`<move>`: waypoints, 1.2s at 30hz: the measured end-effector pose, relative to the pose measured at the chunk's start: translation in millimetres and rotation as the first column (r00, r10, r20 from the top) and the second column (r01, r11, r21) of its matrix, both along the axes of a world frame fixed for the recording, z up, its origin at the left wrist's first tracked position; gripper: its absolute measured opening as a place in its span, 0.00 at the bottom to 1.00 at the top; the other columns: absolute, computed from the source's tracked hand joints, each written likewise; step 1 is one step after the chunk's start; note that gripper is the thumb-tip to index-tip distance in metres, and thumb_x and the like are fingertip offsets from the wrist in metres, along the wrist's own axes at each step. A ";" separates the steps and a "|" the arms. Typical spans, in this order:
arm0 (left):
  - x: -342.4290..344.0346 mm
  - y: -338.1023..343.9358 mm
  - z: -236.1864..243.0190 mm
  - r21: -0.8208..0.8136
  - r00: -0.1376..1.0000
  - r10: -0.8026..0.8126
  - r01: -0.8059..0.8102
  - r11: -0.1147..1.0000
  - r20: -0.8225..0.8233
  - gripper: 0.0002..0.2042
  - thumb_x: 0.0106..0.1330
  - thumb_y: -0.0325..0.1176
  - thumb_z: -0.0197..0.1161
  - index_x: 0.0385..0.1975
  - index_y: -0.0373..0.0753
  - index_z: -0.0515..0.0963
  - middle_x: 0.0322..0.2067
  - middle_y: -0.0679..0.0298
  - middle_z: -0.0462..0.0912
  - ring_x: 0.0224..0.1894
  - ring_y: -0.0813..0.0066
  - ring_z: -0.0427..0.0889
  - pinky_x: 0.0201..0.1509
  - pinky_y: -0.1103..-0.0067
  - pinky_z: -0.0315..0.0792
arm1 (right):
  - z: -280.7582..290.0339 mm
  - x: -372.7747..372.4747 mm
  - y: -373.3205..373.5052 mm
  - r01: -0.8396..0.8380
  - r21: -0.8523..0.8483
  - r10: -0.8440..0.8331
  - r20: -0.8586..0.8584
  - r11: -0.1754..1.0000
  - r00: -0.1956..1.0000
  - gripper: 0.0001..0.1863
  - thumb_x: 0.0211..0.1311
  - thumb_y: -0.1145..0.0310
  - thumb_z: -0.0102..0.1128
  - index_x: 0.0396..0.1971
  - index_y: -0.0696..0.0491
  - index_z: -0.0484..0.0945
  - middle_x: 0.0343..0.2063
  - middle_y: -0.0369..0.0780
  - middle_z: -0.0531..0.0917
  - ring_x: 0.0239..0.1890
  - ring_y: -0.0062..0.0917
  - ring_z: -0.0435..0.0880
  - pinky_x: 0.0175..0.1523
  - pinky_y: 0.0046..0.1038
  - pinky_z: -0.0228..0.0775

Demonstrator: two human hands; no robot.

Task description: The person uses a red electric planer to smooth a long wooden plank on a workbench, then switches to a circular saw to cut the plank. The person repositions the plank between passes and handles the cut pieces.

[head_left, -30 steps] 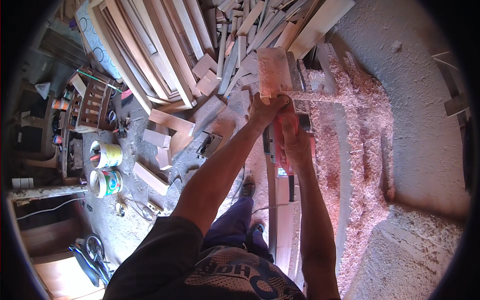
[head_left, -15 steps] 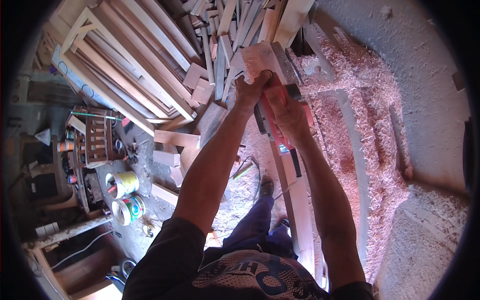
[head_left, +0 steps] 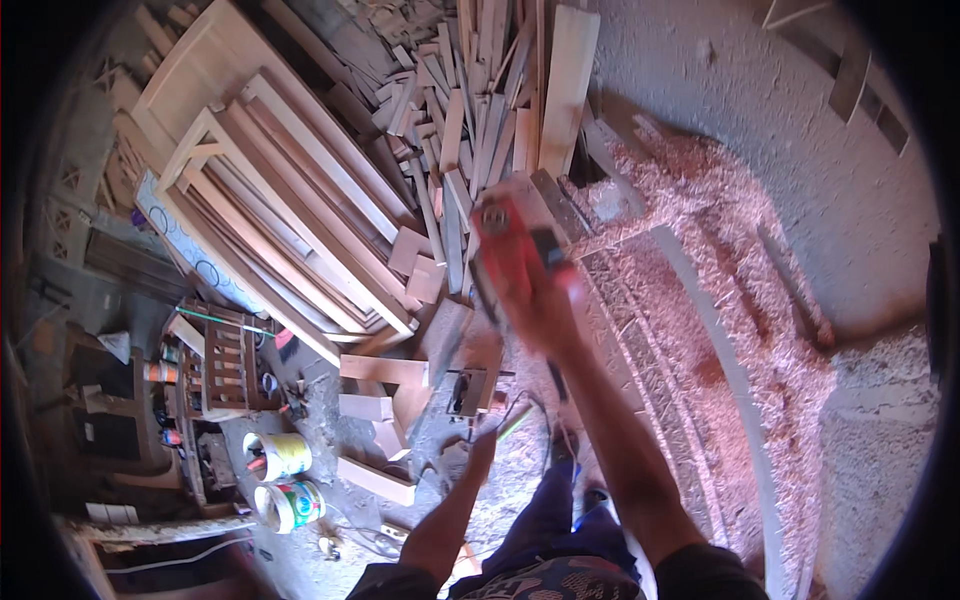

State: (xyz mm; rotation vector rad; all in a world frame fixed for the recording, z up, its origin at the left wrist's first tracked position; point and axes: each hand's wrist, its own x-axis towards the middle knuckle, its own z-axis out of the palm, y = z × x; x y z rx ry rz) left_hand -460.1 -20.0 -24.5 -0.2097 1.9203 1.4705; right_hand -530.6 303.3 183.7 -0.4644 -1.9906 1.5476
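Observation:
My right hand (head_left: 548, 322) is wrapped round a red electric planer (head_left: 506, 250) over the far part of the bench. Motion smears the planer, and its underside is hidden. A short wooden bench end (head_left: 535, 195) shows just beyond the tool. Lower and to the left, my left hand (head_left: 486, 442) is off the planer, low near the floor. Its fingers are not visible. Beyond that hand stands a brown wooden piece (head_left: 482, 362) with a dark metal fitting; contact between them cannot be made out.
Pinkish shavings (head_left: 720, 250) heap along the right side by the grey wall (head_left: 690, 60). Offcuts (head_left: 455, 130) pile up at the far side. Long wooden frames (head_left: 290, 210) lean at left. Two buckets (head_left: 285, 455) stand on the floor near a slatted chair (head_left: 228, 365). A cord (head_left: 540, 405) trails nearby.
My left hand has let go of the planer's front and dropped down-left. The right hand still holds the planer, now blurred. The long board under the tool no longer shows. The view has shifted.

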 end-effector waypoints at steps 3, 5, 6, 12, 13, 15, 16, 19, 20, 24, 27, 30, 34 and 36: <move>160.4 -210.9 -3.8 -0.293 0.970 -0.092 0.157 0.943 0.223 0.26 0.74 0.48 0.65 0.62 0.35 0.73 0.52 0.57 0.82 0.53 0.64 0.83 0.59 0.66 0.74 | 15.4 91.7 -78.3 -0.224 -0.139 0.233 0.050 0.964 0.971 0.27 0.72 0.56 0.59 0.63 0.56 0.71 0.37 0.52 0.87 0.36 0.47 0.89 0.31 0.41 0.80; 241.3 -308.7 17.0 -0.208 0.930 -0.190 0.263 0.942 0.314 0.25 0.73 0.47 0.66 0.61 0.36 0.75 0.50 0.58 0.83 0.53 0.65 0.83 0.59 0.66 0.74 | 2.8 147.7 -112.1 -0.297 -0.159 0.310 0.063 0.941 0.949 0.25 0.72 0.57 0.60 0.63 0.54 0.72 0.36 0.51 0.86 0.37 0.46 0.89 0.33 0.42 0.80; 274.5 -350.5 35.5 -0.048 0.918 -0.260 0.287 0.957 0.300 0.24 0.72 0.47 0.67 0.60 0.37 0.76 0.50 0.59 0.83 0.52 0.66 0.83 0.59 0.66 0.74 | -10.6 173.1 -131.2 -0.338 -0.110 0.349 0.109 0.935 0.931 0.24 0.72 0.58 0.61 0.62 0.54 0.73 0.36 0.51 0.86 0.37 0.46 0.89 0.35 0.42 0.80; 366.4 -347.0 8.0 -0.642 0.833 0.434 -0.130 0.756 0.343 0.28 0.72 0.54 0.65 0.58 0.33 0.79 0.46 0.59 0.87 0.42 0.64 0.89 0.43 0.69 0.82 | -53.3 272.6 -230.9 -0.433 -0.421 0.567 0.276 0.797 0.776 0.20 0.72 0.53 0.64 0.53 0.51 0.77 0.29 0.46 0.86 0.28 0.38 0.88 0.28 0.40 0.78; 373.3 -338.0 -1.2 -0.574 0.872 0.348 -0.098 0.813 0.344 0.29 0.73 0.53 0.63 0.62 0.33 0.77 0.50 0.58 0.87 0.43 0.64 0.89 0.44 0.68 0.82 | -69.5 284.6 -246.9 -0.454 -0.419 0.597 0.329 0.786 0.732 0.21 0.71 0.51 0.64 0.51 0.51 0.77 0.25 0.45 0.85 0.23 0.36 0.86 0.25 0.39 0.76; 371.6 -297.3 -1.2 -0.415 0.944 0.079 0.064 0.908 0.319 0.28 0.76 0.51 0.60 0.63 0.32 0.77 0.53 0.55 0.86 0.45 0.66 0.87 0.50 0.70 0.81 | -104.2 312.7 -273.6 -0.471 -0.404 0.618 0.441 0.784 0.651 0.24 0.71 0.46 0.64 0.49 0.53 0.77 0.17 0.42 0.82 0.14 0.33 0.83 0.20 0.37 0.74; 373.9 -286.1 -2.5 -0.402 0.971 -0.043 0.138 0.905 0.237 0.27 0.77 0.52 0.58 0.61 0.33 0.79 0.52 0.54 0.86 0.45 0.69 0.87 0.51 0.70 0.80 | -113.3 321.2 -286.7 -0.488 -0.413 0.639 0.466 0.769 0.612 0.24 0.70 0.46 0.65 0.49 0.53 0.77 0.19 0.42 0.83 0.16 0.33 0.84 0.22 0.36 0.75; 393.5 -264.7 -42.7 -0.227 0.962 -0.058 0.122 0.966 0.268 0.35 0.71 0.58 0.62 0.65 0.31 0.75 0.59 0.44 0.81 0.64 0.51 0.79 0.67 0.64 0.73 | -153.3 342.8 -323.7 -0.548 -0.382 0.662 0.526 0.744 0.534 0.23 0.68 0.49 0.68 0.50 0.53 0.78 0.22 0.41 0.85 0.21 0.30 0.86 0.25 0.33 0.76; 402.5 -253.9 -45.9 -0.366 0.964 -0.092 0.181 0.913 0.249 0.41 0.67 0.61 0.65 0.69 0.31 0.69 0.64 0.42 0.75 0.67 0.47 0.75 0.69 0.62 0.71 | -166.9 349.4 -334.5 -0.545 -0.409 0.676 0.539 0.732 0.503 0.22 0.68 0.51 0.69 0.50 0.53 0.78 0.22 0.40 0.85 0.22 0.28 0.86 0.25 0.31 0.75; 438.5 -266.4 -72.4 -0.541 0.880 -0.088 0.362 0.759 0.466 0.60 0.55 0.67 0.72 0.79 0.33 0.49 0.76 0.40 0.55 0.72 0.36 0.68 0.74 0.52 0.66 | -224.1 343.6 -376.0 -0.420 -0.610 0.741 0.562 0.672 0.368 0.18 0.67 0.59 0.70 0.48 0.52 0.76 0.17 0.34 0.80 0.15 0.19 0.80 0.18 0.25 0.68; 431.5 -276.1 -76.8 -0.540 0.873 0.010 0.293 0.789 0.488 0.61 0.57 0.63 0.73 0.80 0.37 0.40 0.78 0.40 0.49 0.71 0.29 0.66 0.71 0.43 0.65 | -307.3 339.9 -408.7 -0.480 -0.509 0.687 0.638 0.715 0.347 0.23 0.66 0.58 0.70 0.53 0.54 0.73 0.23 0.37 0.81 0.21 0.24 0.82 0.24 0.29 0.73; 426.1 -284.9 -103.8 -0.610 0.943 0.086 0.137 0.781 0.322 0.47 0.61 0.51 0.71 0.76 0.42 0.54 0.74 0.40 0.56 0.67 0.27 0.67 0.65 0.40 0.68 | -401.8 326.4 -448.3 -0.430 -0.543 0.675 0.688 0.722 0.266 0.27 0.64 0.60 0.70 0.59 0.52 0.71 0.28 0.39 0.81 0.24 0.25 0.83 0.28 0.31 0.75; 388.4 -304.0 -133.4 -0.657 0.981 -0.080 0.177 0.733 0.175 0.16 0.66 0.35 0.63 0.53 0.47 0.75 0.67 0.55 0.68 0.66 0.43 0.70 0.59 0.45 0.74 | -520.1 275.8 -505.4 -0.297 -0.670 0.732 0.597 0.680 0.328 0.33 0.63 0.66 0.68 0.66 0.50 0.64 0.26 0.33 0.76 0.21 0.19 0.77 0.23 0.26 0.69; 393.9 -326.4 -145.0 -0.671 0.981 -0.058 0.168 0.722 0.183 0.13 0.67 0.34 0.61 0.51 0.46 0.78 0.65 0.57 0.71 0.66 0.46 0.71 0.60 0.47 0.74 | -541.1 248.5 -559.8 -0.345 -0.624 0.712 0.588 0.701 0.383 0.36 0.63 0.69 0.67 0.69 0.49 0.61 0.25 0.32 0.75 0.19 0.17 0.74 0.22 0.25 0.67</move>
